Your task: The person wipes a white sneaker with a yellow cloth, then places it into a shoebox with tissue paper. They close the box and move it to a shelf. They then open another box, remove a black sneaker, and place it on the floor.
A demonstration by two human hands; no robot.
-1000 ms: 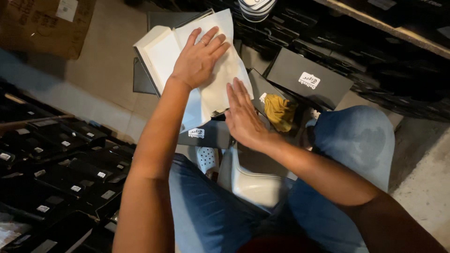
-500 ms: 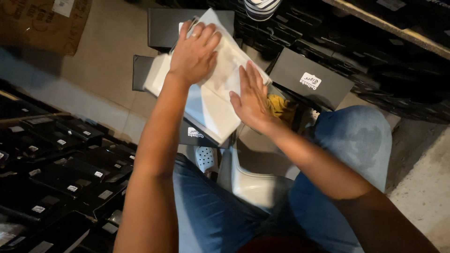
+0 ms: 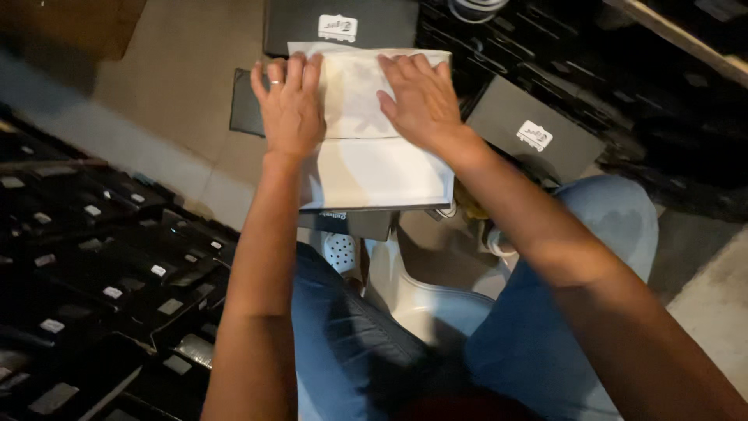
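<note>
A sheet of white wrapping paper (image 3: 366, 148) lies folded over the open dark shoe box (image 3: 354, 218) in front of my knees. My left hand (image 3: 290, 105) presses flat on the paper's left side, fingers spread, with a ring on one finger. My right hand (image 3: 417, 97) presses flat on the paper's upper right part. Both palms rest on the paper and neither grips anything. What lies under the paper is hidden.
A dark box lid (image 3: 534, 132) with a white label lies to the right, another dark box (image 3: 339, 23) at the top. Stacks of dark boxes (image 3: 93, 273) fill the left side and the upper right. A white stool (image 3: 421, 296) shows between my blue-jeaned legs.
The paper was loose and tilted; it now lies squared and flat over the box. Both hands moved up and apart to press it down. The yellow item at the right is mostly covered.
</note>
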